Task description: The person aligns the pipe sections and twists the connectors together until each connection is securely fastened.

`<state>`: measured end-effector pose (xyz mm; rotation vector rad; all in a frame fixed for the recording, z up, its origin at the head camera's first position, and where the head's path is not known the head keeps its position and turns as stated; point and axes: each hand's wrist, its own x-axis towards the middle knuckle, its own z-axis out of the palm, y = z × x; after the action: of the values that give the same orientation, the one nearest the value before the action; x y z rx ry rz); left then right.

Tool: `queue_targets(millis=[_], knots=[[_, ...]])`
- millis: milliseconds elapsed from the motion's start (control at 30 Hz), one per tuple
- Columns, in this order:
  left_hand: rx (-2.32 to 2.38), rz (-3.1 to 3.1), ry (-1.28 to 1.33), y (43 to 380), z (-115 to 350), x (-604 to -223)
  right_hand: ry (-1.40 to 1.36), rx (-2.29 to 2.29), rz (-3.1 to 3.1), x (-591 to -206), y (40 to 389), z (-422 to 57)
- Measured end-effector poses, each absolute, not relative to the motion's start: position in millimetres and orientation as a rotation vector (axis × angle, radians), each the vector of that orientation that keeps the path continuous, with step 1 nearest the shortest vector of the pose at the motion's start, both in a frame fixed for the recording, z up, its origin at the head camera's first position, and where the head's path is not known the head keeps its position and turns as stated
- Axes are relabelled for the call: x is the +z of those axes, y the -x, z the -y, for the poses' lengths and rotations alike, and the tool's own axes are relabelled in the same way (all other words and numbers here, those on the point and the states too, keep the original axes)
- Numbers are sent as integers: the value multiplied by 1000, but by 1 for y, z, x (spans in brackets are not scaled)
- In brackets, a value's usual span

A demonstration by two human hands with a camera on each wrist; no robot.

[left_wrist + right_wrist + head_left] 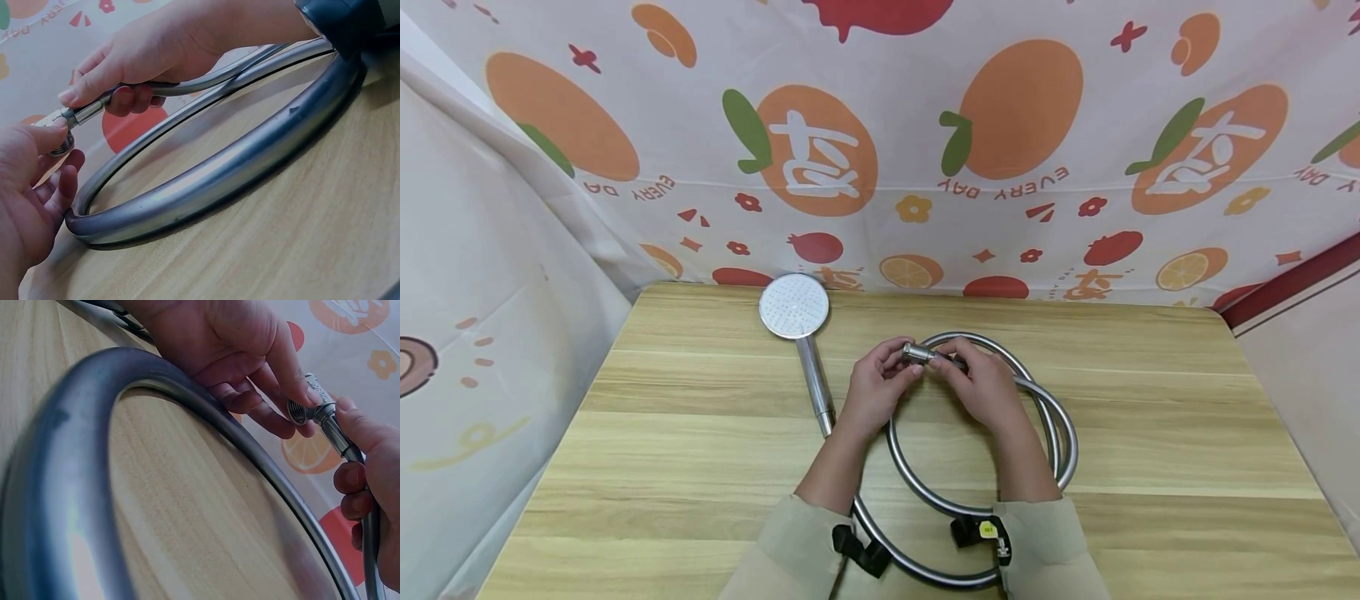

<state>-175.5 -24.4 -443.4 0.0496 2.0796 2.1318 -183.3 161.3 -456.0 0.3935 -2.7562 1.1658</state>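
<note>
Above the table, my left hand [874,390] pinches a silver metal hose nut [914,353] between thumb and fingers. In the right wrist view the threaded mouth of the nut [297,412] faces sideways, at an angle to the hose end. My right hand [985,387] grips the silver shower hose [371,550] just behind that end, thumb along the metal sleeve [336,434]. The rest of the hose lies in loose loops on the table, below and around both hands. To the left lies a round shower head [793,306] with a grey handle [814,375], apart from the hands.
The wooden table [1165,417] carries the hose and shower head. A fruit-print cloth [910,225] hangs along its back edge, and pale cloth [497,275] hangs at the left. Black straps with wrist cameras [861,552] sit at both sleeves, over the hose loops.
</note>
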Motion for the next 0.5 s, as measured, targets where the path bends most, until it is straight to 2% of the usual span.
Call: queue_targets(millis=[500], knots=[[2140, -2037, -82, 180, 24, -454, -377, 1092, 2749, -461, 184, -162]])
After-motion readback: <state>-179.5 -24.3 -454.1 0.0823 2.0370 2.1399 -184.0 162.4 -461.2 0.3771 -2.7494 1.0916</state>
